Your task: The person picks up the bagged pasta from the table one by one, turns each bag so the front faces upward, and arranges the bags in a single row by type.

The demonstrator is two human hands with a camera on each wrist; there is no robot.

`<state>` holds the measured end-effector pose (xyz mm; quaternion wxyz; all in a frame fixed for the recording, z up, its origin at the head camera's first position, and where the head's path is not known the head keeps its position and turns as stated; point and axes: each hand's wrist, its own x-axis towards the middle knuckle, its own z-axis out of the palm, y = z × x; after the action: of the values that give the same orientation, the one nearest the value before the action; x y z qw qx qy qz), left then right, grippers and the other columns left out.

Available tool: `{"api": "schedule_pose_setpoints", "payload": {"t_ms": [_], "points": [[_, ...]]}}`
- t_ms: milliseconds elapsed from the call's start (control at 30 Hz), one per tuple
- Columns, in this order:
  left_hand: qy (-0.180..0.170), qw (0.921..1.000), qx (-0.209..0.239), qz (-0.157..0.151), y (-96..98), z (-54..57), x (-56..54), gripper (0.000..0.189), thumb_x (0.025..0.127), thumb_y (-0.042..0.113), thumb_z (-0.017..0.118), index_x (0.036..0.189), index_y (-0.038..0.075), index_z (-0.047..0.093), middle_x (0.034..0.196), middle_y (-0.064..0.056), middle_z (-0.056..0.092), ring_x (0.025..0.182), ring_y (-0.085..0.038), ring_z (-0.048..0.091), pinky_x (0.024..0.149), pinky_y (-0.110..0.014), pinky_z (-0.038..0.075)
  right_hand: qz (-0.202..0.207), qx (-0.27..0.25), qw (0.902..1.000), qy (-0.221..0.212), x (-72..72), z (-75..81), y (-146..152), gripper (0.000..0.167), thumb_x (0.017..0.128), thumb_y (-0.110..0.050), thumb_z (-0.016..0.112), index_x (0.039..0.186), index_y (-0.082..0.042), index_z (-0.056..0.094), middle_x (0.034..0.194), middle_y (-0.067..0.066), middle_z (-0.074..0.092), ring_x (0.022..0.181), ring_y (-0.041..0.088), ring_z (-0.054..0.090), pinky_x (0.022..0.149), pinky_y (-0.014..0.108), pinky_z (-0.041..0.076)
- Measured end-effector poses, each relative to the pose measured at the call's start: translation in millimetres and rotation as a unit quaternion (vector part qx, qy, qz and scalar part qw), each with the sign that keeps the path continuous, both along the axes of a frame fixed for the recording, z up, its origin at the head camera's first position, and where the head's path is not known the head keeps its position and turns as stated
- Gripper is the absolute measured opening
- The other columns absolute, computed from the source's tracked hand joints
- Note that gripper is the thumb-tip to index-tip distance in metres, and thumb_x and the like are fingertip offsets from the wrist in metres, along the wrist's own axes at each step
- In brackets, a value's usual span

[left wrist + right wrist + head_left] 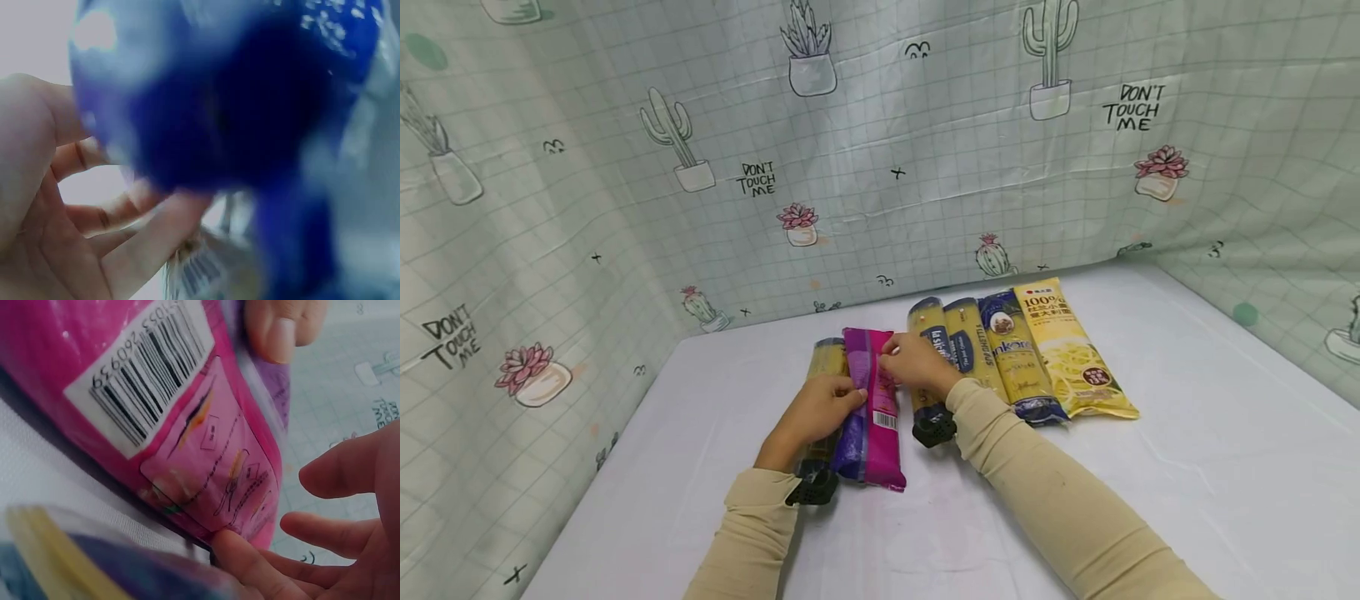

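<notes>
A magenta and purple plastic packet point(883, 454) with a barcode lies lengthwise between both hands, its contents hidden. The left hand point(822, 407) grips its left side, thumb on top; in the left wrist view its fingers curl by the blurred blue-purple wrapper point(206, 119). At the packet's upper right edge is the right hand point(919, 363). In the right wrist view a fingertip of that hand point(337, 531) touches the packet's edge, while its thumb and another finger stand apart from the wrapper. Partly under the left hand lies a pack of spaghetti point(829, 357).
Right of the hands lie a la sienna-type blue-labelled spaghetti pack point(927, 317), a second spaghetti pack point(988, 367), a dark blue pasta pack point(1024, 375) and a yellow pasta bag point(1060, 342), side by side. A patterned curtain point(880, 125) backs the white table point(1000, 525).
</notes>
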<state>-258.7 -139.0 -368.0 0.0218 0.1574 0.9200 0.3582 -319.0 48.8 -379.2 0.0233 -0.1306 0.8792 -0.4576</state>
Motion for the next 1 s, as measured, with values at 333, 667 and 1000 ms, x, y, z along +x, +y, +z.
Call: {"api": "schedule_pose_setpoints", "payload": {"t_ms": [333, 667, 1000], "points": [[0.029, 0.9981, 0.054, -0.009, 6.0, -1.9, 3.4, 0.035, 0.096, 0.013, 0.063, 0.063, 0.011, 0.054, 0.060, 0.005, 0.049, 0.053, -0.009, 0.047, 0.047, -0.025, 0.040, 0.004, -0.031, 0.9995, -0.007, 4.5, -0.6, -2.3, 0.029, 0.095, -0.019, 0.057, 0.114, 0.000, 0.066, 0.113, 0.016, 0.067, 0.085, 0.020, 0.066, 0.072, 0.032, 0.056], [0.132, 0.9911, 0.013, 0.000, 15.8, 0.3, 2.2, 0.038, 0.091, 0.011, 0.065, 0.057, 0.014, 0.049, 0.066, 0.004, 0.047, 0.063, -0.013, 0.047, 0.054, -0.027, 0.038, -0.032, -0.067, 0.9972, -0.009, 5.8, -1.0, -6.2, 0.033, 0.099, -0.027, 0.058, 0.115, -0.001, 0.069, 0.090, 0.008, 0.069, 0.066, 0.015, 0.064, 0.061, 0.027, 0.053], [0.172, 0.9843, 0.030, 0.026, 19.3, 3.1, 4.6, 0.032, 0.086, 0.006, 0.067, 0.060, 0.014, 0.048, 0.055, 0.007, 0.042, 0.054, -0.011, 0.041, 0.047, -0.025, 0.028, -0.051, -0.091, 0.9940, -0.035, 8.8, 1.7, -8.3, 0.055, 0.100, -0.037, 0.057, 0.139, 0.003, 0.054, 0.122, 0.020, 0.064, 0.077, 0.019, 0.068, 0.063, 0.029, 0.057]]}}
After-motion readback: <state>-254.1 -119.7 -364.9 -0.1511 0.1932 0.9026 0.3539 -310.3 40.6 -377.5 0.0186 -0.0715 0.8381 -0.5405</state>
